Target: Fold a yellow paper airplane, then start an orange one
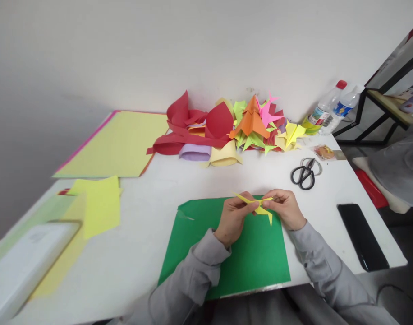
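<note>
A small yellow folded-paper figure (262,210) with pointed ends is held between both hands, above the far part of a green sheet (250,253). My left hand (234,215) pinches it from the left with thumb and fingers. From the other side my right hand (286,208) grips it, thumb pressed near its middle. The fingers partly cover the figure, so its full shape does not show.
Paper models, including an orange one (252,121), are heaped against the wall. Black scissors (304,176), bottles (324,110) and a dark phone (362,237) lie or stand on the right. Yellow sheets (118,146) and a white box-like object (34,262) are on the left.
</note>
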`<act>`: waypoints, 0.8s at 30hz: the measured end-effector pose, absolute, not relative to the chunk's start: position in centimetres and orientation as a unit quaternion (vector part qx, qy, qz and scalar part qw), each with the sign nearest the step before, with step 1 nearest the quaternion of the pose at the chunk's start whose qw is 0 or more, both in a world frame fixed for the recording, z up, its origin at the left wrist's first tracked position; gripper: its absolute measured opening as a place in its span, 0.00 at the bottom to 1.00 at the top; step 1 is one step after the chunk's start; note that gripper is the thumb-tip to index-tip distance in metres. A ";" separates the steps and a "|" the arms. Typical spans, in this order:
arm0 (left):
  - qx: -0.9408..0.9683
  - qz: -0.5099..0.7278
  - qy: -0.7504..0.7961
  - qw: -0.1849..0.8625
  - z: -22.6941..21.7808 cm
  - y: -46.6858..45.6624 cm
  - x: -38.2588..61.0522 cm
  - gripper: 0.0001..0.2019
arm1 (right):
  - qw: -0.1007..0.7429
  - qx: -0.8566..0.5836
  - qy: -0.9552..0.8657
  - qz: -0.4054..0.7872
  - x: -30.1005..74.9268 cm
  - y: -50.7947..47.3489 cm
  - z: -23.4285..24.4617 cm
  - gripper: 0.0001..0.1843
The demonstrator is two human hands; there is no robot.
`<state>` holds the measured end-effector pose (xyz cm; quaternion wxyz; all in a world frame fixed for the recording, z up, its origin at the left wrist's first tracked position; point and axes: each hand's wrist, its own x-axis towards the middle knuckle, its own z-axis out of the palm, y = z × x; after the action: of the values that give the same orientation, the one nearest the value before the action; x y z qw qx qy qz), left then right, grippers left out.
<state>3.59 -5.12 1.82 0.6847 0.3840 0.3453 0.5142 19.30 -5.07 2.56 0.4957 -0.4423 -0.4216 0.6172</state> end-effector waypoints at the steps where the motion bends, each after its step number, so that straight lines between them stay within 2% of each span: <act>1: 0.386 0.518 0.347 0.680 1.8 -5.1 3.6 0.12 | 0.499 -0.443 -0.421 0.614 19.3 -5.0 2.6 0.15; 9: 0.432 0.571 0.351 0.604 1.3 -5.1 3.5 0.09 | 0.517 -0.462 -0.409 0.593 19.2 -5.1 2.9 0.16; 18: 0.467 0.587 0.348 0.562 1.3 -5.0 3.4 0.06 | 0.541 -0.441 -0.435 0.568 19.3 -5.0 2.4 0.11; 24: 0.480 0.591 0.349 0.547 1.4 -5.0 3.3 0.05 | 0.544 -0.435 -0.446 0.561 19.3 -4.9 2.4 0.11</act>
<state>3.31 -5.02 1.38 0.5467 0.4797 0.3485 0.5911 19.27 -4.92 2.38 0.5444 -0.4352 -0.4461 0.5615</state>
